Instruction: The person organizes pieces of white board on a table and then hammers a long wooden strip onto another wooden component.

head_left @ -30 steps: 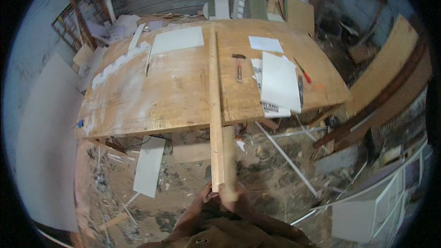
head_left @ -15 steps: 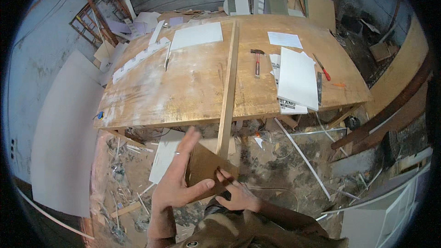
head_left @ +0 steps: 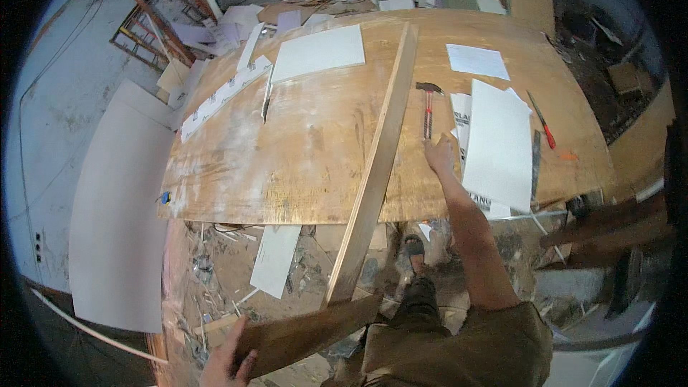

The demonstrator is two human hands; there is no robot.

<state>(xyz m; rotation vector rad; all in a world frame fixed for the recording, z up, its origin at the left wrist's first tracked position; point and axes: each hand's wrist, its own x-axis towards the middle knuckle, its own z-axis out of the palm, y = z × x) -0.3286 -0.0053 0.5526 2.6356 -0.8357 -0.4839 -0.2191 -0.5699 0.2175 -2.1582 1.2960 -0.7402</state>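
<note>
A long wooden plank lies across the table and sticks out past its near edge toward me. At its near end sits a short brown board, crosswise to it; whether the two are fastened together I cannot tell. My left hand grips the left end of the short board, thumb on its near side. To the right of the plank, my right arm stretches over the table. My right hand closes at the handle end of a claw hammer with a red-and-grey handle, which lies with its head pointing away.
White panels lie right of the hammer, beside a red-handled tool. Farther left on the wooden table are a white board and a knife-like tool. Scraps and offcuts litter the floor.
My right hand has left the short board and reached forward to the hammer. My left hand, raised and spread before, now grips the board's left end. The plank appears tilted more to the right.
</note>
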